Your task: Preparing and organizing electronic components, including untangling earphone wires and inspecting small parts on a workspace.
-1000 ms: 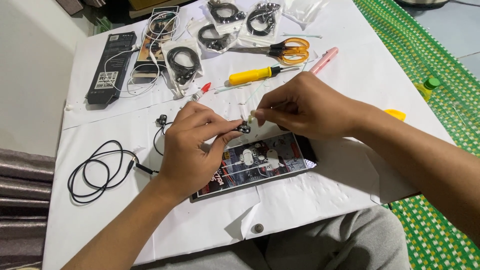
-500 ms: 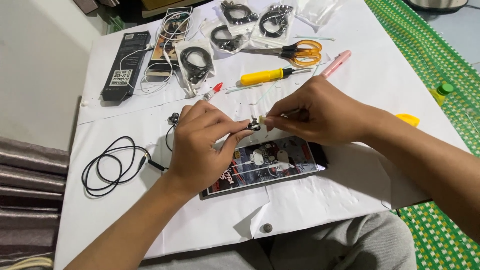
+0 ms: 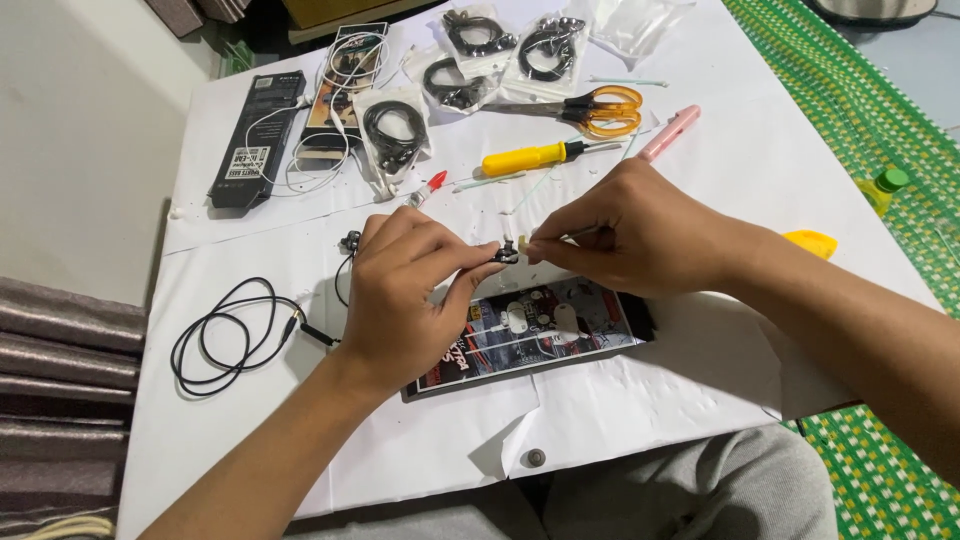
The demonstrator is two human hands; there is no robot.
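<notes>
Now, at the far left a coiled black cable [image 3: 225,335] lies on the white sheet [image 3: 700,390]. Your left hand [image 3: 405,290] pinches a small black earbud [image 3: 505,255] above the printed box [image 3: 530,335]; your right hand [image 3: 630,235] grips a thin tool [image 3: 575,236] touching it.

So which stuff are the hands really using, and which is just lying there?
In use:
left hand
right hand
small black earbud
thin cotton swab

Lying about:
yellow-handled screwdriver
orange-handled scissors
pink pen-shaped tool
bagged black cables
</notes>
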